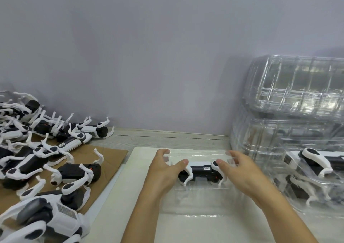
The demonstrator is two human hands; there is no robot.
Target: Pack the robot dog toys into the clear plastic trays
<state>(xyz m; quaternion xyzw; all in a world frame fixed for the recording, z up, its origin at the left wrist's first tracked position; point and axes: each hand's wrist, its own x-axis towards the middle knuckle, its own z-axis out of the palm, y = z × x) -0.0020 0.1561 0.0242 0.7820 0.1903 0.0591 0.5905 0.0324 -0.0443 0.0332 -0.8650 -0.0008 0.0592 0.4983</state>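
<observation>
A black and white robot dog toy (202, 172) lies on its side in a clear plastic tray (195, 203) on the white board in front of me. My left hand (163, 170) holds the toy's left end, thumb on the white hip and fingers curled over the far side. At the toy's right end my right hand (242, 172) does the same, its thumb on the round black and white hip joint. The fingertips of both hands are partly blurred by the tray's plastic.
A pile of several loose robot dog toys (33, 159) covers brown cardboard (111, 157) on the left. On the right, packed trays with a toy inside (316, 161) sit under a tall stack of empty clear trays (297, 86). A grey wall stands close behind.
</observation>
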